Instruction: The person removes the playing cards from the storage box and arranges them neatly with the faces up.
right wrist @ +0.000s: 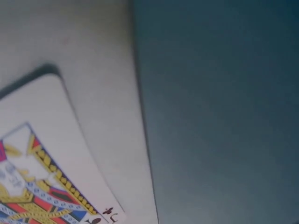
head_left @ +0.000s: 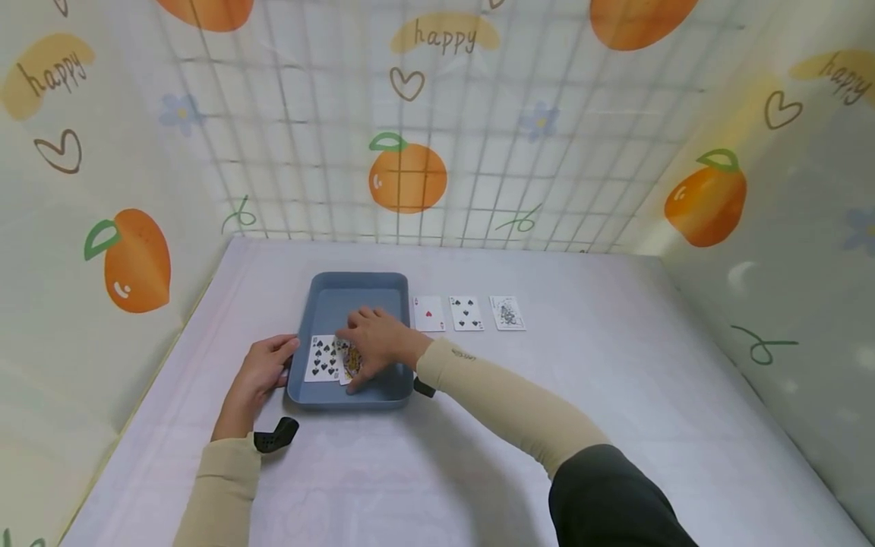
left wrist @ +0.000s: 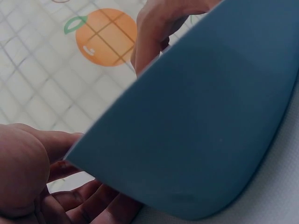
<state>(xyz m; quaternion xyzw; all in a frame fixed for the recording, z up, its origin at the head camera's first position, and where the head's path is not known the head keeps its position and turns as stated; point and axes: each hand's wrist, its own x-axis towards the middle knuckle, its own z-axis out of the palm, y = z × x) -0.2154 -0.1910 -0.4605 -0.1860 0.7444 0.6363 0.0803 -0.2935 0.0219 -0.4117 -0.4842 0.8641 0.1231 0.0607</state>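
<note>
My left hand (head_left: 263,365) grips the left side of a blue-grey tray (head_left: 297,387), thumb at the rim and fingers below, as the left wrist view shows at the tray wall (left wrist: 177,126). Inside the tray lies a spade card (head_left: 321,358) with many pips. A face card (head_left: 349,361) slightly overlaps its right side. Over that face card my right hand (head_left: 374,340) reaches, a fingertip at its upper edge and the thumb by its lower edge; the hand hides its right part. A face card corner (right wrist: 70,177) with a club mark shows in the right wrist view.
To the right of the tray, a red ace (head_left: 429,314), a spade card (head_left: 467,314) and a black-and-white figure card (head_left: 508,313) lie in a row on the white tablecloth (head_left: 581,380). Behind stands a wire grid (head_left: 478,175) covered by fruit-printed cloth.
</note>
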